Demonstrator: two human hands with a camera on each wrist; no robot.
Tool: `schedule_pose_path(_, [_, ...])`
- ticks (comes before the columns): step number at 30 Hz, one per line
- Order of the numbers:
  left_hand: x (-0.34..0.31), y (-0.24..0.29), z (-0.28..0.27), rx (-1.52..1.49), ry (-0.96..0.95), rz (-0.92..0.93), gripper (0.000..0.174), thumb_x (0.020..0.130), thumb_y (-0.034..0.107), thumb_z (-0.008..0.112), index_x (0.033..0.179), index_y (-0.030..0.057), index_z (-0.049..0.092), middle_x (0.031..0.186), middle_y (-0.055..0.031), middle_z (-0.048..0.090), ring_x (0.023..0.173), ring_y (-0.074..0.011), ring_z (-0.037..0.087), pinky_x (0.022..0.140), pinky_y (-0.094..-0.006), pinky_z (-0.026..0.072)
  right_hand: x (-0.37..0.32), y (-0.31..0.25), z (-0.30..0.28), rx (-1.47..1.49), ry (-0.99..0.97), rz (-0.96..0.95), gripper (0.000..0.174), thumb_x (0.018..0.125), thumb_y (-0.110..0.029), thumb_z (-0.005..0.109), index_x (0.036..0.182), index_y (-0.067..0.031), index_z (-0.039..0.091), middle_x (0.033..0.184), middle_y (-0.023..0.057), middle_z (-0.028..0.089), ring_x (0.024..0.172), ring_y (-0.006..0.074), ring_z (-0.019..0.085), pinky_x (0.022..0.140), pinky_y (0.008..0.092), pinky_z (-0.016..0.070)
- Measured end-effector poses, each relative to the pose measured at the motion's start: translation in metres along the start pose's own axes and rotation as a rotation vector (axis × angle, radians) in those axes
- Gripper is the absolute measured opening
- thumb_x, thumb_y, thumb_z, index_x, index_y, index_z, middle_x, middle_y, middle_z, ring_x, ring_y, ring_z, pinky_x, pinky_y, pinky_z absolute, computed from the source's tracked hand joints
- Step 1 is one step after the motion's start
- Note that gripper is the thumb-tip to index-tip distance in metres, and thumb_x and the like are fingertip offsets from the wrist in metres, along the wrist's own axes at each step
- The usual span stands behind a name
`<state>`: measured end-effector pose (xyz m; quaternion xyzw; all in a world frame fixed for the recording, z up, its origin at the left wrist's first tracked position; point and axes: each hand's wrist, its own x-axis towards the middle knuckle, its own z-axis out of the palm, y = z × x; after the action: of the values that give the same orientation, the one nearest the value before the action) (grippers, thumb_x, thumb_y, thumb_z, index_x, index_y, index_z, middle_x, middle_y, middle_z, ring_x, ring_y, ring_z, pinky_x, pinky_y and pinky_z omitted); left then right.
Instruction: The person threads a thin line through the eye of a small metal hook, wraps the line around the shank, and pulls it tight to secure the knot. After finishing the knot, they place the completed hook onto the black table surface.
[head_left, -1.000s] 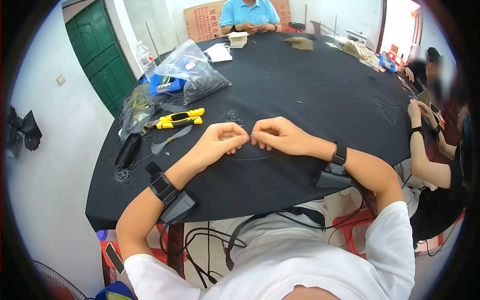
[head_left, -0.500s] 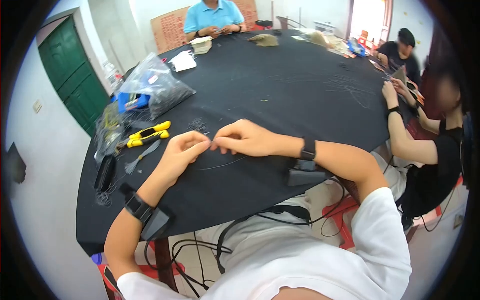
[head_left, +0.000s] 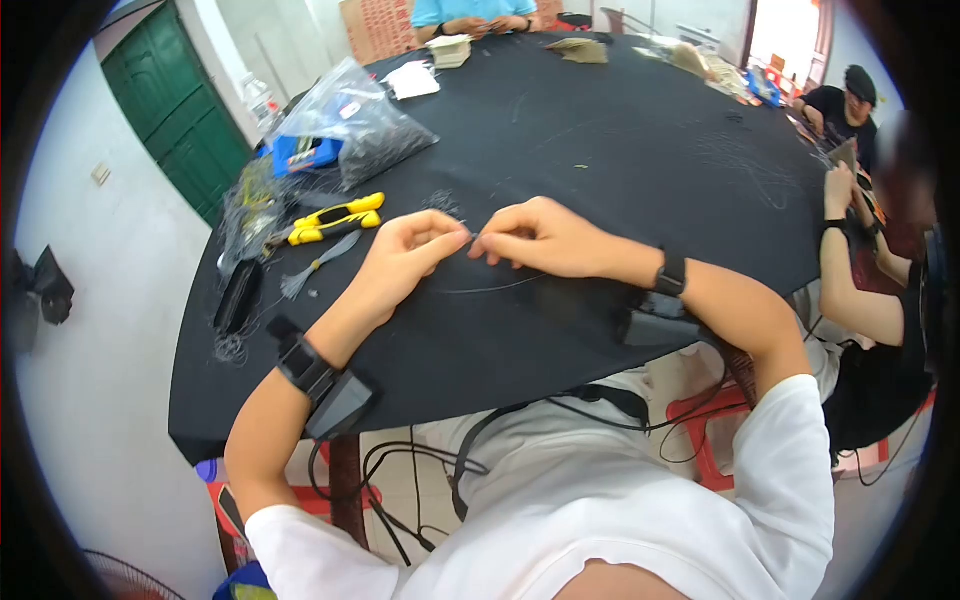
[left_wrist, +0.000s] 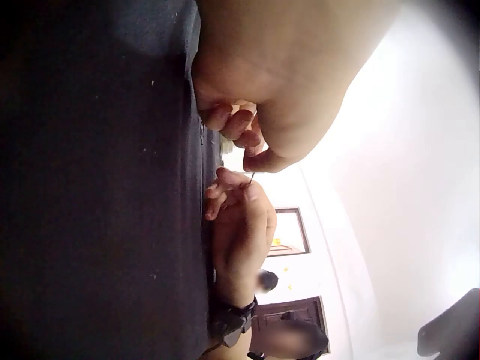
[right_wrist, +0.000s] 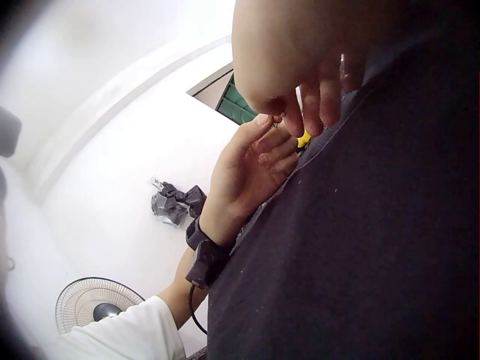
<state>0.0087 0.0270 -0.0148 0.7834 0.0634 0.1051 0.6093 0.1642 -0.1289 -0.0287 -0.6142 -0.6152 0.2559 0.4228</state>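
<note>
A thin wire (head_left: 490,290) curves over the black cloth just below the two hands. The left hand (head_left: 405,255) pinches a piece of wire between thumb and forefinger; in the left wrist view a short dark bit of the wire (left_wrist: 252,178) shows between the fingertips of both hands. Close beside it, the right hand (head_left: 550,240) pinches the same spot with thumb and forefinger, its other fingers curled. From the right wrist view, the left hand (right_wrist: 251,169) faces the right hand (right_wrist: 300,82), their tips nearly touching. What joins at the tips is too small to tell.
Yellow-handled pliers (head_left: 335,220), a grey tied bundle (head_left: 318,266) and a black case (head_left: 238,296) lie left of the hands. Behind are a clear bag of dark pieces (head_left: 385,140) and a small wire pile (head_left: 441,204). Other people sit around the table (head_left: 640,200).
The head view swung left-to-right and back, shifting the whole scene. Both hands keep their pinch close together, with only slight finger movement.
</note>
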Motion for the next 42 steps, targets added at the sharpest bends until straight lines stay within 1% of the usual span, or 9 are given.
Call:
schedule_pose_path(6, [0.0, -0.002, -0.003, -0.019, -0.011, -0.006, 0.014, 0.088, 0.021, 0.062, 0.091, 0.0075, 0.063, 0.074, 0.0079, 0.054, 0.061, 0.0003, 0.036, 0.053, -0.0162, 0.0249, 0.0, -0.004, 0.003, 0.031, 0.056, -0.044, 0.028, 0.09, -0.022, 0.051, 0.094, -0.0001, 0.068, 0.075, 0.0045, 0.063, 0.061, 0.0084, 0.051, 0.058, 0.0234, 0.0423])
schedule_pose_path(15, [0.002, -0.006, -0.005, -0.028, 0.004, -0.009, 0.013, 0.088, 0.021, 0.062, 0.091, 0.0081, 0.063, 0.076, 0.0073, 0.053, 0.063, -0.0001, 0.037, 0.054, -0.0165, 0.0263, 0.001, -0.002, 0.003, 0.025, 0.063, -0.056, 0.028, 0.09, -0.022, 0.051, 0.09, -0.0002, 0.068, 0.074, 0.0043, 0.062, 0.063, 0.008, 0.052, 0.058, 0.023, 0.0427])
schedule_pose_path(21, [0.0, -0.002, -0.001, -0.044, 0.011, 0.033, 0.014, 0.088, 0.021, 0.062, 0.091, 0.0077, 0.063, 0.075, 0.0074, 0.052, 0.064, -0.0005, 0.038, 0.055, -0.0164, 0.0269, 0.001, -0.002, 0.002, 0.137, 0.065, -0.013, 0.023, 0.092, -0.016, 0.055, 0.106, 0.0009, 0.062, 0.089, 0.0024, 0.063, 0.075, 0.0065, 0.056, 0.064, 0.0206, 0.0459])
schedule_pose_path(28, [0.0, 0.006, 0.015, -0.411, -0.074, 0.132, 0.016, 0.09, 0.017, 0.06, 0.096, 0.0031, 0.062, 0.075, 0.0022, 0.052, 0.067, -0.0052, 0.045, 0.06, -0.0188, 0.0361, 0.003, -0.009, 0.013, 0.397, 0.085, -0.096, 0.05, 0.08, -0.013, 0.07, 0.123, 0.002, 0.049, 0.093, 0.006, 0.065, 0.074, 0.0069, 0.06, 0.057, 0.0192, 0.0432])
schedule_pose_path(31, [-0.004, 0.014, 0.016, -0.596, -0.109, 0.128, 0.016, 0.092, 0.017, 0.056, 0.098, 0.0023, 0.06, 0.076, 0.0013, 0.052, 0.068, -0.0059, 0.045, 0.063, -0.0203, 0.0378, 0.001, -0.019, 0.015, 0.496, -0.09, 0.071, 0.046, 0.08, -0.012, 0.07, 0.12, 0.0005, 0.051, 0.09, 0.0055, 0.066, 0.071, 0.0084, 0.061, 0.056, 0.0193, 0.043])
schedule_pose_path(32, [-0.004, 0.016, 0.016, -0.608, -0.108, 0.141, 0.017, 0.092, 0.017, 0.056, 0.099, 0.0023, 0.06, 0.076, 0.0009, 0.052, 0.068, -0.0064, 0.045, 0.064, -0.0209, 0.0384, 0.001, -0.018, 0.014, 0.486, -0.117, 0.088, 0.035, 0.081, -0.011, 0.068, 0.113, -0.0016, 0.056, 0.086, 0.0047, 0.067, 0.069, 0.0099, 0.062, 0.056, 0.0205, 0.0439])
schedule_pose_path(36, [-0.005, 0.015, 0.012, -0.642, -0.09, 0.171, 0.017, 0.093, 0.017, 0.055, 0.101, 0.0026, 0.059, 0.077, -0.0004, 0.051, 0.07, -0.0085, 0.047, 0.067, -0.0235, 0.0405, 0.0, -0.016, 0.008, 0.369, -0.048, 0.076, 0.017, 0.086, -0.012, 0.064, 0.1, -0.0037, 0.062, 0.087, 0.0028, 0.066, 0.071, 0.0074, 0.062, 0.057, 0.0195, 0.044])
schedule_pose_path(39, [-0.006, 0.016, 0.014, -0.693, -0.116, 0.187, 0.017, 0.092, 0.017, 0.055, 0.1, 0.0032, 0.059, 0.078, -0.0014, 0.051, 0.071, -0.0098, 0.047, 0.068, -0.0247, 0.0413, 0.0, -0.019, 0.007, 0.347, 0.069, 0.042, 0.02, 0.084, -0.016, 0.065, 0.1, -0.0036, 0.065, 0.083, 0.0029, 0.066, 0.07, 0.0085, 0.061, 0.058, 0.0207, 0.0435])
schedule_pose_path(42, [-0.009, 0.022, 0.02, -0.698, -0.191, 0.166, 0.014, 0.091, 0.019, 0.056, 0.097, 0.0071, 0.056, 0.082, -0.0005, 0.048, 0.074, -0.009, 0.044, 0.067, -0.0228, 0.0377, 0.001, -0.021, 0.014, 0.4, -0.045, 0.058, 0.025, 0.083, -0.018, 0.068, 0.104, -0.0036, 0.065, 0.082, 0.0006, 0.066, 0.066, 0.0065, 0.057, 0.057, 0.0205, 0.0425])
